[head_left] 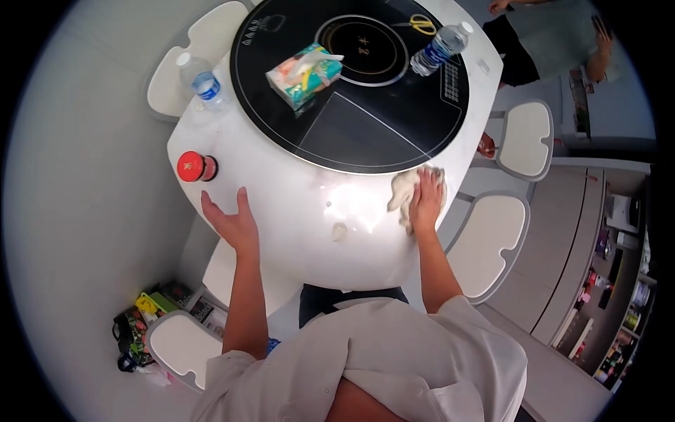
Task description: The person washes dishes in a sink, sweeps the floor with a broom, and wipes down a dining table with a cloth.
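My right hand (426, 200) lies on a crumpled light cloth (403, 191), pressing it against the white tabletop (295, 243) near the right edge. Thumb and fingers spread, my left hand (234, 219) is held over the table's left side with nothing in it. Just beyond it is a jar with a red lid (190, 167). A small pale smudge (339, 231) marks the tabletop between my hands.
On the black round panel (281, 130) are a tissue pack (306, 75), yellow-handled scissors (422, 24) and a water bottle (441, 49). Another bottle (201, 82) stands at the left. Several white chairs surround the table. Another person (555, 42) is at the upper right.
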Action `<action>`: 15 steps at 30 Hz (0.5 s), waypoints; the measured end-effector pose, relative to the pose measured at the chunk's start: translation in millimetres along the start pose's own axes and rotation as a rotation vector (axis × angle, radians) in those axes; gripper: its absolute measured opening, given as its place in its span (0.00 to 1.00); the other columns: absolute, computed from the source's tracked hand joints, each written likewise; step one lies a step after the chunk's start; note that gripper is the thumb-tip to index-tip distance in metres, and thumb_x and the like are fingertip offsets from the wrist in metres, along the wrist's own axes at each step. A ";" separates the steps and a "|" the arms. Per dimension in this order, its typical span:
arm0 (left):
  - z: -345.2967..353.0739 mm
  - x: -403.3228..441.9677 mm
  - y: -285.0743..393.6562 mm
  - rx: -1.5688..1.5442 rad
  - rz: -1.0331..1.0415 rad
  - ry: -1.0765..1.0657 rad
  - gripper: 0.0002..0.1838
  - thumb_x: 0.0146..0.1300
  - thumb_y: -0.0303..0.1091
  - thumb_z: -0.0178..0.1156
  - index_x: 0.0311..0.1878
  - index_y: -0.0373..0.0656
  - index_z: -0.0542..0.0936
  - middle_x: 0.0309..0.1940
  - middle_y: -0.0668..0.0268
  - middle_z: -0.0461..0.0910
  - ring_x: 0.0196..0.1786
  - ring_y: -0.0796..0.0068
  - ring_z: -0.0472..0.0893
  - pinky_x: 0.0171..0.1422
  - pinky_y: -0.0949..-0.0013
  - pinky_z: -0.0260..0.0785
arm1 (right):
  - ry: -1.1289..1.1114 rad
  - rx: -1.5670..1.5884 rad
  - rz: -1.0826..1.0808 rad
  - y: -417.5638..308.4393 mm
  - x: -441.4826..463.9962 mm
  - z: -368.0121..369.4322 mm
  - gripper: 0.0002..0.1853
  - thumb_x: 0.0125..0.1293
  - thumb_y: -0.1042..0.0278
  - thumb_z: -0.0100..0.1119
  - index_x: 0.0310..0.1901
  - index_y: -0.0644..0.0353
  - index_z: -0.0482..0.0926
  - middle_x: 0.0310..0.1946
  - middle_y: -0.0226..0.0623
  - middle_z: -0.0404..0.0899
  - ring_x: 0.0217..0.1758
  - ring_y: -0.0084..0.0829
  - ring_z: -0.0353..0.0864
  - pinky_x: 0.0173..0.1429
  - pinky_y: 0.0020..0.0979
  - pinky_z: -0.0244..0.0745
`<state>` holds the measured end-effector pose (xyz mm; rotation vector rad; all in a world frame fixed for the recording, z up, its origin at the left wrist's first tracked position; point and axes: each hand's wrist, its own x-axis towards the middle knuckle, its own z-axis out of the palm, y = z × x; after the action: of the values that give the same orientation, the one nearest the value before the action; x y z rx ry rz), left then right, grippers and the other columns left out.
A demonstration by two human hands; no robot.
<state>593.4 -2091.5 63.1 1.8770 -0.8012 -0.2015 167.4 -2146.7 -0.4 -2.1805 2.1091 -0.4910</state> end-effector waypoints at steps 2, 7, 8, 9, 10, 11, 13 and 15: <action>18.3 5.6 46.1 -0.023 0.205 -0.072 0.46 0.57 0.36 0.75 0.73 0.30 0.60 0.70 0.47 0.64 0.74 0.50 0.64 0.79 0.55 0.54 | 0.068 -0.076 0.137 27.5 45.2 22.3 0.23 0.78 0.58 0.45 0.69 0.54 0.72 0.73 0.35 0.69 0.79 0.43 0.60 0.81 0.50 0.49; 132.1 91.6 112.4 0.272 0.810 -0.235 0.58 0.47 0.60 0.78 0.73 0.35 0.62 0.68 0.42 0.67 0.71 0.41 0.66 0.74 0.46 0.58 | -0.066 -0.094 -0.071 2.5 29.0 3.2 0.28 0.70 0.51 0.54 0.69 0.54 0.72 0.76 0.43 0.62 0.79 0.55 0.56 0.80 0.59 0.45; 154.2 99.1 114.7 0.495 0.896 -0.226 0.59 0.46 0.64 0.76 0.73 0.36 0.63 0.67 0.41 0.68 0.71 0.42 0.66 0.74 0.44 0.57 | -0.109 0.008 -0.149 -23.4 -13.2 -11.5 0.28 0.69 0.52 0.56 0.68 0.53 0.73 0.76 0.44 0.62 0.79 0.56 0.56 0.79 0.61 0.45; 175.9 110.1 104.7 0.540 0.915 -0.276 0.62 0.43 0.70 0.74 0.74 0.38 0.63 0.67 0.42 0.69 0.71 0.42 0.67 0.73 0.39 0.57 | -0.217 0.069 -0.248 -39.7 -58.8 -18.9 0.29 0.67 0.51 0.60 0.68 0.51 0.74 0.76 0.42 0.62 0.78 0.57 0.56 0.79 0.62 0.45; 191.0 123.6 94.9 0.584 0.936 -0.316 0.65 0.39 0.76 0.72 0.75 0.41 0.63 0.66 0.44 0.70 0.70 0.41 0.67 0.71 0.35 0.56 | -0.267 0.078 -0.366 -48.9 -96.1 -31.4 0.28 0.68 0.51 0.59 0.68 0.48 0.74 0.76 0.38 0.64 0.79 0.50 0.59 0.79 0.59 0.47; 194.1 129.2 94.6 0.659 0.883 -0.451 0.60 0.42 0.69 0.75 0.74 0.43 0.64 0.63 0.49 0.74 0.65 0.45 0.73 0.68 0.41 0.63 | -0.299 0.147 -0.404 -43.0 -109.0 -38.1 0.26 0.69 0.54 0.58 0.68 0.47 0.74 0.75 0.36 0.64 0.78 0.47 0.60 0.79 0.57 0.48; 186.7 124.8 110.8 0.666 0.795 -0.488 0.48 0.52 0.52 0.76 0.72 0.42 0.66 0.56 0.52 0.78 0.56 0.51 0.80 0.57 0.51 0.74 | -0.305 0.183 -0.427 -19.2 -98.7 -44.5 0.24 0.71 0.58 0.57 0.68 0.45 0.75 0.74 0.32 0.66 0.78 0.42 0.62 0.79 0.54 0.51; 168.2 101.3 112.9 0.677 0.695 -0.423 0.42 0.54 0.49 0.75 0.68 0.39 0.69 0.52 0.50 0.78 0.56 0.48 0.79 0.57 0.50 0.73 | -0.252 0.114 -0.422 19.1 -49.8 -40.6 0.22 0.72 0.62 0.55 0.67 0.43 0.75 0.74 0.31 0.68 0.77 0.39 0.64 0.79 0.51 0.53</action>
<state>541.1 -2307.4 107.6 2.0485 -1.9457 0.1421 137.5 -2091.9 24.0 -2.4698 1.4642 -0.3262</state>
